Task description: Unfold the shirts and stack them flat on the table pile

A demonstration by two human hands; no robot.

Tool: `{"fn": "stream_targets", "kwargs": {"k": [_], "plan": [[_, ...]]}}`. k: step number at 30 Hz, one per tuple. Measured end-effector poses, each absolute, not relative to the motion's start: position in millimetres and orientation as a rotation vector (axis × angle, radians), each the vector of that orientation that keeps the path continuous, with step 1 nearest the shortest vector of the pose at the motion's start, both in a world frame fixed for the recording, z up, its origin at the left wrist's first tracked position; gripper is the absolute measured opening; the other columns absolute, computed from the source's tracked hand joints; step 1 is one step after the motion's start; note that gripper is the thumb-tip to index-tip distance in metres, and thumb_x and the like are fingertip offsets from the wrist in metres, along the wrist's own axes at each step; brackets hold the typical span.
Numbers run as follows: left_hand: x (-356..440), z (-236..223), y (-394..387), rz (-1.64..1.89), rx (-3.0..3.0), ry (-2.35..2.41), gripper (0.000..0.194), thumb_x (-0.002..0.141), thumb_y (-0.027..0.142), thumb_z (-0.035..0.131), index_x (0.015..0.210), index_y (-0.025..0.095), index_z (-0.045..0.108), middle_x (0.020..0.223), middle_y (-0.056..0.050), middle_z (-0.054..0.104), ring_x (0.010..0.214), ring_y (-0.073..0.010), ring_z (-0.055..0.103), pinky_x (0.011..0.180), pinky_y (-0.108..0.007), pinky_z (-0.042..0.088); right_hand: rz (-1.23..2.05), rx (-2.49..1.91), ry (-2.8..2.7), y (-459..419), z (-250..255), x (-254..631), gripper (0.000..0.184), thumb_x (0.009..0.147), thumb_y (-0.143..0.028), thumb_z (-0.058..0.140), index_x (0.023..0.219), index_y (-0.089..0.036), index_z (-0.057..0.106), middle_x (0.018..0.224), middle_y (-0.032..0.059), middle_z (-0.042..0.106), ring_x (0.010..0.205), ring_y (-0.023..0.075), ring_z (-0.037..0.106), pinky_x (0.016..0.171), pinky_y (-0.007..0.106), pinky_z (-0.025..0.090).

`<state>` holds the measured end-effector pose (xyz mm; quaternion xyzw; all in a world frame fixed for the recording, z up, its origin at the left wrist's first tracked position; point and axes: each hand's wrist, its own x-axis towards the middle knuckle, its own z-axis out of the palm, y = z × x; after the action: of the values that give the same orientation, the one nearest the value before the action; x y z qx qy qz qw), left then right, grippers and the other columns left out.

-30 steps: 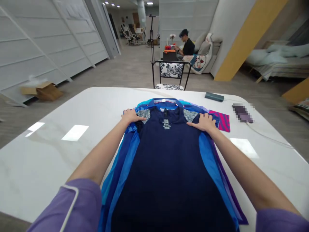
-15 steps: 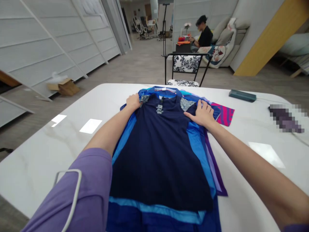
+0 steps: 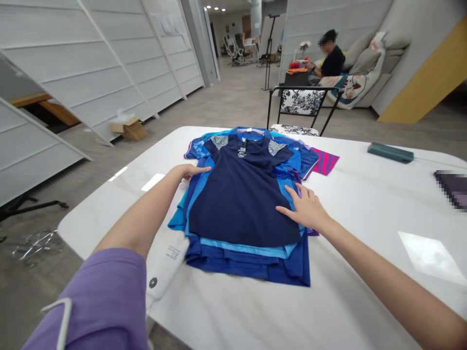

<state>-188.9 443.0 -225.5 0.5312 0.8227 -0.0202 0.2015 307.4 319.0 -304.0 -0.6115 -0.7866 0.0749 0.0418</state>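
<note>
A dark navy short-sleeved shirt (image 3: 241, 204) with grey patterned shoulder patches lies spread face up, collar away from me. Under it is a pile of other shirts, among them a blue shirt (image 3: 248, 265) showing at the hem and a pink-and-purple striped sleeve (image 3: 326, 161) at the right. My left hand (image 3: 189, 171) rests at the pile's left side, a finger stretched onto the light-blue fabric; its other fingers are partly hidden. On the navy shirt's lower right edge lies my right hand (image 3: 306, 206), fingers spread. Neither hand grips cloth.
The shirts lie on a white marbled table (image 3: 365, 233). A white labelled device (image 3: 168, 267) lies by my left forearm. A dark green case (image 3: 390, 152) and a blurred dark object (image 3: 452, 187) are at the right. Beyond stand a patterned chair (image 3: 301, 102) and a seated person (image 3: 332, 61).
Both hands have left the shirt's shoulders and come down its sides towards me. My left hand has released the sleeve area. The view has shifted, showing more of the table front.
</note>
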Motion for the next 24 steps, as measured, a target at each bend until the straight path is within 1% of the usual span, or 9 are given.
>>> {"fn": "stream_targets", "kwargs": {"k": [3, 5, 7, 11, 15, 17, 19, 22, 24], "plan": [[-183, -229, 411, -0.068, 1.373, 2.209, 0.125, 0.060, 0.099, 0.085, 0.149, 0.012, 0.071, 0.144, -0.033, 0.076, 0.127, -0.0499, 0.077, 0.095, -0.053, 0.065, 0.237, -1.928, -2.363, 313, -307, 300, 0.112, 0.099, -0.098, 0.041, 0.185, -0.028, 0.032, 0.187, 0.0224, 0.028, 0.166, 0.0545, 0.038, 0.133, 0.070, 0.039], [-177, -230, 399, -0.036, 1.383, 2.166, 0.124, 0.056, 0.092, 0.093, 0.149, 0.012, 0.072, 0.147, -0.032, 0.075, 0.130, -0.0488, 0.077, 0.095, -0.050, 0.066, 0.245, -1.908, -2.310, 308, -309, 299, 0.114, 0.098, -0.099, 0.041, 0.186, -0.027, 0.027, 0.188, 0.0227, 0.026, 0.165, 0.0546, 0.040, 0.133, 0.070, 0.039], [-171, -231, 389, 0.015, 1.429, 2.128, 0.117, 0.054, 0.087, 0.097, 0.144, 0.015, 0.075, 0.144, -0.027, 0.079, 0.133, -0.0475, 0.076, 0.100, -0.047, 0.066, 0.230, -1.842, -2.225, 304, -311, 303, 0.116, 0.099, -0.098, 0.041, 0.186, -0.024, 0.025, 0.186, 0.0236, 0.027, 0.163, 0.0531, 0.043, 0.132, 0.069, 0.042], [-173, -235, 365, 0.112, 1.497, 2.027, 0.096, 0.055, 0.084, 0.099, 0.128, 0.023, 0.085, 0.124, -0.015, 0.088, 0.129, -0.0427, 0.079, 0.103, -0.038, 0.066, 0.160, -1.693, -2.082, 292, -323, 335, 0.110, 0.104, -0.092, 0.042, 0.182, -0.016, 0.031, 0.176, 0.0268, 0.037, 0.158, 0.0485, 0.048, 0.131, 0.067, 0.045], [-189, -243, 340, 0.147, 1.449, 1.984, 0.086, 0.054, 0.074, 0.104, 0.119, 0.021, 0.086, 0.115, -0.015, 0.089, 0.116, -0.0401, 0.084, 0.093, -0.036, 0.068, 0.118, -1.695, -2.059, 268, -343, 374, 0.101, 0.106, -0.087, 0.044, 0.178, -0.015, 0.038, 0.165, 0.0268, 0.046, 0.153, 0.0470, 0.052, 0.129, 0.069, 0.044], [-199, -245, 335, 0.171, 1.411, 2.003, 0.078, 0.059, 0.068, 0.104, 0.119, 0.021, 0.085, 0.117, -0.015, 0.089, 0.113, -0.0376, 0.085, 0.091, -0.035, 0.068, 0.095, -1.721, -2.076, 256, -350, 382, 0.097, 0.107, -0.085, 0.043, 0.176, -0.017, 0.039, 0.165, 0.0255, 0.048, 0.151, 0.0468, 0.052, 0.128, 0.071, 0.044], [-209, -244, 336, 0.205, 1.379, 2.045, 0.068, 0.071, 0.063, 0.101, 0.121, 0.020, 0.084, 0.120, -0.014, 0.088, 0.112, -0.0333, 0.085, 0.092, -0.035, 0.068, 0.068, -1.717, -2.124, 248, -354, 383, 0.094, 0.108, -0.083, 0.042, 0.176, -0.019, 0.039, 0.166, 0.0240, 0.048, 0.150, 0.0461, 0.052, 0.128, 0.070, 0.043], [-228, -233, 343, 0.256, 1.352, 2.165, 0.055, 0.092, 0.061, 0.088, 0.124, 0.017, 0.082, 0.121, -0.012, 0.087, 0.108, -0.0278, 0.084, 0.097, -0.041, 0.068, 0.053, -1.702, -2.193, 243, -354, 377, 0.093, 0.108, -0.083, 0.043, 0.177, -0.020, 0.037, 0.168, 0.0224, 0.047, 0.149, 0.0449, 0.052, 0.128, 0.067, 0.042], [-244, -223, 346, 0.298, 1.352, 2.275, 0.054, 0.096, 0.063, 0.084, 0.122, 0.016, 0.081, 0.116, -0.013, 0.086, 0.107, -0.0277, 0.083, 0.099, -0.044, 0.067, 0.053, -1.710, -2.208, 244, -353, 374, 0.095, 0.107, -0.085, 0.043, 0.176, -0.021, 0.037, 0.168, 0.0218, 0.048, 0.149, 0.0448, 0.052, 0.128, 0.067, 0.042]]}}
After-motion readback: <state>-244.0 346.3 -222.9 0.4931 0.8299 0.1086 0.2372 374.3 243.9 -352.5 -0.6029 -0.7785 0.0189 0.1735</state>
